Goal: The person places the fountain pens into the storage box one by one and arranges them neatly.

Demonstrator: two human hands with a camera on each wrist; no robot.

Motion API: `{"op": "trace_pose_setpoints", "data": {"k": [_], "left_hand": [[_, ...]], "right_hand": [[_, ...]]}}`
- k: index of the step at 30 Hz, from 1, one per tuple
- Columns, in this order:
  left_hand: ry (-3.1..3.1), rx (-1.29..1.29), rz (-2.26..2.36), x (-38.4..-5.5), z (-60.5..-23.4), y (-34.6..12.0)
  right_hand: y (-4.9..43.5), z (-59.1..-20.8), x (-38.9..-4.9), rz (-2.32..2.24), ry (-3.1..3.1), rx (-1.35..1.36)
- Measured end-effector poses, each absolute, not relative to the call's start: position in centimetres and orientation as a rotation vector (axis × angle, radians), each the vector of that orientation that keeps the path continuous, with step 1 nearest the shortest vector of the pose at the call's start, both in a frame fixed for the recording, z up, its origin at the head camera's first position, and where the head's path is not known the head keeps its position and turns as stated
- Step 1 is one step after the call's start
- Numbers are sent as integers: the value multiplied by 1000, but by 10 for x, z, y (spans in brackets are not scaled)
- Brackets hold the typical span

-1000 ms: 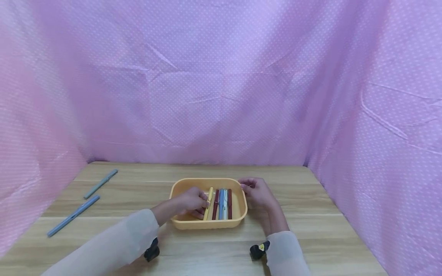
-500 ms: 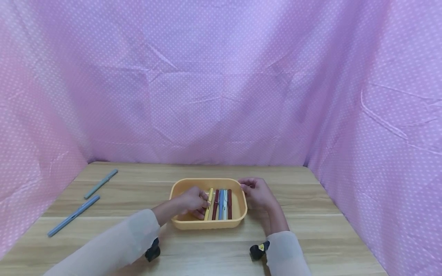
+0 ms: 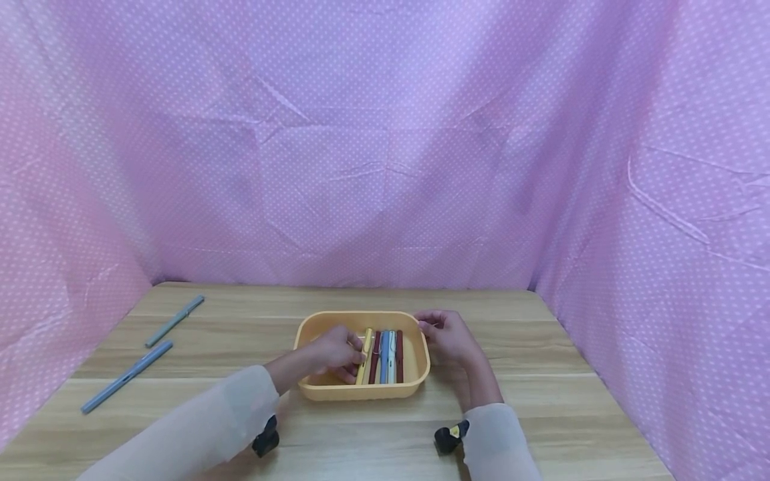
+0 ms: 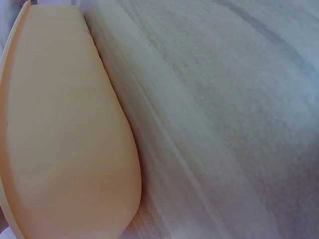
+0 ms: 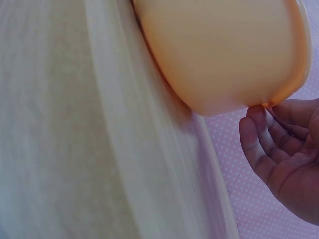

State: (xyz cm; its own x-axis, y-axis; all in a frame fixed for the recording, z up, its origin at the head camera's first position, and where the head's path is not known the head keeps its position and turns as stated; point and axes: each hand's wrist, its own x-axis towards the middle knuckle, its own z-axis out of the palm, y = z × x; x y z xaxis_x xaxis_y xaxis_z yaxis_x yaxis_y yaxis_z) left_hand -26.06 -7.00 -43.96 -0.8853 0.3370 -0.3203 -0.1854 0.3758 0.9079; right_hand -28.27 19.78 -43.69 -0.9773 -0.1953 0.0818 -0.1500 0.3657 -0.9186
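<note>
In the head view, a yellow plastic tray (image 3: pixel 363 394) sits on the table with several pens lying side by side inside. My left hand (image 3: pixel 333 349) reaches over its left side and pinches a yellow pen (image 3: pixel 364 364), the leftmost of the row. To its right lie a dark red pen (image 3: pixel 375 361), a blue pen (image 3: pixel 384 361), a pale pen (image 3: pixel 392 361) and another dark red pen (image 3: pixel 400 361). At the far right corner, my right hand (image 3: pixel 448 336) grips the rim between thumb and fingers. The right wrist view shows those fingertips (image 5: pixel 256 110) right at the tray's edge.
On the wooden table (image 3: pixel 511 374), a grey-green pen (image 3: pixel 174 322) and a blue pen (image 3: pixel 127 377) lie slanted at the left. Pink dotted cloth (image 3: pixel 385 167) hangs behind and along both sides. In the left wrist view, the tray's outer wall (image 4: pixel 70 124) fills the left part.
The yellow pen's lower end has shifted very slightly right, towards the other pens, with my left hand on it. My right hand keeps its place at the rim.
</note>
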Motion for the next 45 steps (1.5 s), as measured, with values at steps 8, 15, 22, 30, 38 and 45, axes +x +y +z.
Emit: {"op": "trace_pose_setpoints", "data": {"k": [8,15,22,30,38,45], "left_hand": [[2164,127,1582,-260,-440,-68],[2162,122,1590,-259,-440,-65],[2169,142,1572,-263,-438,-71],[2174,178,1577,-268,-427,-84],[2172,204,1594,-270,-414,-98],[2169,238,1610,-274,-401,-119]], "right_hand": [[198,-435,-280,-1720,2564,-327],[198,-436,-281,-1719,2578,-314],[197,-435,-282,-1718,2578,-309],[196,-434,-283,-1719,2568,-299],[196,-437,-286,-1718,2569,-295],[197,-438,-286,-1718,2564,-289]]}}
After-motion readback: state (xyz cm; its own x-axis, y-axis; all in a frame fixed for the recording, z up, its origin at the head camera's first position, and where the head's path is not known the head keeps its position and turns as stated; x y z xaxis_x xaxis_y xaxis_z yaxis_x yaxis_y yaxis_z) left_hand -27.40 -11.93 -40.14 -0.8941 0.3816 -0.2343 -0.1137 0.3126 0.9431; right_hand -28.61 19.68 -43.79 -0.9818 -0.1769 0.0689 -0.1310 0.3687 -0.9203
